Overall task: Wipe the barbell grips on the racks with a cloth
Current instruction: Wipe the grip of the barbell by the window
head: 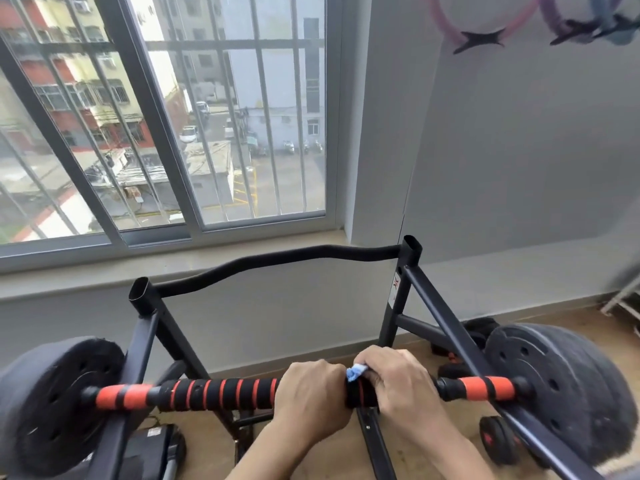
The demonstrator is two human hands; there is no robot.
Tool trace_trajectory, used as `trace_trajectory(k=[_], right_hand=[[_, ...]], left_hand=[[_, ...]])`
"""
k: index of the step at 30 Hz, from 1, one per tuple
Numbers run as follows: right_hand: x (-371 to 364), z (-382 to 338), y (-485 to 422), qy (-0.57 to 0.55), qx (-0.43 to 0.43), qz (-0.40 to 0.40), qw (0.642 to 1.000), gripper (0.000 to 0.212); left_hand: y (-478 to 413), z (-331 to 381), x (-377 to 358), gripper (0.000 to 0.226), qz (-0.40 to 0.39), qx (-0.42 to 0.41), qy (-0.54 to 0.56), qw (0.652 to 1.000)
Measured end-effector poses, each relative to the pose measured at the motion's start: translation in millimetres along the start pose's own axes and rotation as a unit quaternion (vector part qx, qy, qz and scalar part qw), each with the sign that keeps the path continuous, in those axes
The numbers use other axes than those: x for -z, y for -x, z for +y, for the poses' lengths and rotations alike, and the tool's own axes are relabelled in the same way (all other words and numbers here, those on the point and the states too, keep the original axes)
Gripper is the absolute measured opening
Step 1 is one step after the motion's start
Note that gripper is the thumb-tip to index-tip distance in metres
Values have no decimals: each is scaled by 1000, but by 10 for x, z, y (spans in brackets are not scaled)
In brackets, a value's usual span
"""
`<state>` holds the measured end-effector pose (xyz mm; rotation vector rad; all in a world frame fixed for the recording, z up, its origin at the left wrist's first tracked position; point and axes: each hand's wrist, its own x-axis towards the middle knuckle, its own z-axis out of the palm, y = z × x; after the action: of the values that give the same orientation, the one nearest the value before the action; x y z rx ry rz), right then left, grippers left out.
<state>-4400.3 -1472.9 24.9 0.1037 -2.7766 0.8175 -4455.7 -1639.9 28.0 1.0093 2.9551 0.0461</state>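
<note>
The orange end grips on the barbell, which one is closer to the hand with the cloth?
The right-end orange grip, beside the right weight plate; the right hand holds the blue cloth nearer it.

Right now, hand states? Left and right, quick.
Left hand: curled round the barbell grip.
Right hand: pressing the blue cloth onto the grip, fingers curled.

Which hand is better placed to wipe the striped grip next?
Right. The right hand already presses the blue cloth against the barbell grip; the left hand only grips the bar beside it.
</note>
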Motion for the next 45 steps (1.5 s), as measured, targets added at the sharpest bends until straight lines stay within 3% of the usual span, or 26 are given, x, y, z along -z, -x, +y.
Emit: trace_trajectory(k=[6, 11, 15, 18, 21, 23, 28, 31, 36, 40, 45], right_hand=[[102, 23, -92, -23, 23, -48, 998, 11], [50, -38, -11, -1, 19, -7, 1000, 16], [25, -69, 21, 12, 9, 13, 1000, 22], [34, -69, 15, 13, 9, 8, 1000, 22], [28, -60, 3, 13, 8, -2, 1000, 22], [24, -44, 0, 11, 4, -11, 1000, 24], [68, -33, -9, 9, 21, -21, 1000, 26], [70, -20, -17, 14, 23, -17, 999, 26], [26, -47, 25, 14, 20, -7, 1000, 27], [24, -38, 24, 13, 13, -4, 1000, 21], [40, -52, 66, -1, 17, -5, 1000, 22]], left_hand=[[-172, -86, 213, 32, -127, 7, 64, 990], [46, -55, -136, 8, 44, -23, -14, 999], [73, 32, -308, 14, 116, -10, -7, 993], [29, 36, -226, 19, 40, -8, -6, 999], [-16, 32, 20, 3, -30, -3, -7, 1000], [-71, 14, 116, 9, -56, -7, 11, 998], [-175, -82, 191, 21, -80, -17, 31, 996], [-98, -89, 29, 21, -2, -39, 11, 999], [20, 32, -304, 18, 62, -26, -12, 998], [-71, 19, -80, 12, 4, -11, -26, 1000], [-212, -38, 120, 29, -102, 5, 47, 994]])
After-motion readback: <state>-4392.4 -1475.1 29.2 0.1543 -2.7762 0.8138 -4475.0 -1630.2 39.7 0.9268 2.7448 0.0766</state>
